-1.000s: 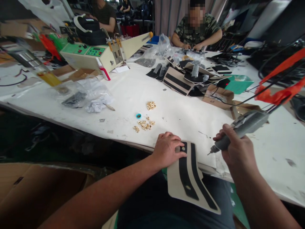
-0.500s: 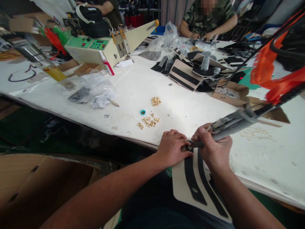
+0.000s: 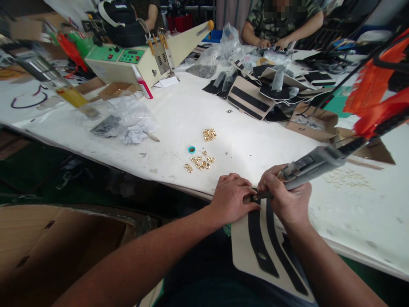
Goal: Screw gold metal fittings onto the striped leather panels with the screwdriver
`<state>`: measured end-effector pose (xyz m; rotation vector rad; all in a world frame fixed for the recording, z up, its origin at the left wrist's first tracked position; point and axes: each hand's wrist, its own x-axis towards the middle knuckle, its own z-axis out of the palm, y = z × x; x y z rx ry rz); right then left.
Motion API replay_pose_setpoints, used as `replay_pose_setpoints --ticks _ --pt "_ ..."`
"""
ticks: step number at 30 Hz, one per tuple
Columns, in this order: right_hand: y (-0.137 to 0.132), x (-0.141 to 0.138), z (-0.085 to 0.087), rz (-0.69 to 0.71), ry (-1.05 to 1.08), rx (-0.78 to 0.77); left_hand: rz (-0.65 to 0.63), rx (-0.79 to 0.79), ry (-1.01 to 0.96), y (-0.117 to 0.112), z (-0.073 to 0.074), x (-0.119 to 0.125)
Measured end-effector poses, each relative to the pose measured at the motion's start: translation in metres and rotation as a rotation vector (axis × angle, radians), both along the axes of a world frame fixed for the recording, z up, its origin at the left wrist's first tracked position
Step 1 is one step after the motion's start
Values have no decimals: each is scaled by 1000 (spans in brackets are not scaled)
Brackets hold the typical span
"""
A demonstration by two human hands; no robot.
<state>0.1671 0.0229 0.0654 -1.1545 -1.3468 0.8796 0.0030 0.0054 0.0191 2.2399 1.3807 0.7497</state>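
The beige panel point(image 3: 244, 251) is laid at the worktop's point(image 3: 179, 115) near edge, mostly overhanging it. Its far end is steadied by the left hand point(image 3: 234, 198), thumb and forefinger parted; whether anything is pinched cannot be told. The power screwdriver point(image 3: 315, 164) is clasped in the right hand's point(image 3: 287, 198) wrapped fingers, tip at the panel. Leftward, near that edge, gold pieces point(image 3: 209, 134) are grouped around a blue cap point(image 3: 191, 149).
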Motion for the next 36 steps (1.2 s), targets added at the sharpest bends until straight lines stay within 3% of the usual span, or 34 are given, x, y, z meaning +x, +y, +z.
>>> replay_pose_setpoints --ticks 10,19,24,28,32,36 --pt "1 3 -1 267 6 65 1 -13 19 0 0 0" --pt "1 3 -1 356 92 60 28 -23 45 -2 -1 2" --pt "0 3 0 354 53 57 24 -59 118 -5 2 2" --pt "-3 2 -5 256 -63 58 35 -81 172 -9 1 2" --pt "-6 0 -13 142 -82 -24 42 -99 171 -4 -11 1" --pt "-3 7 -21 239 -63 -110 34 -144 205 16 -35 -1"
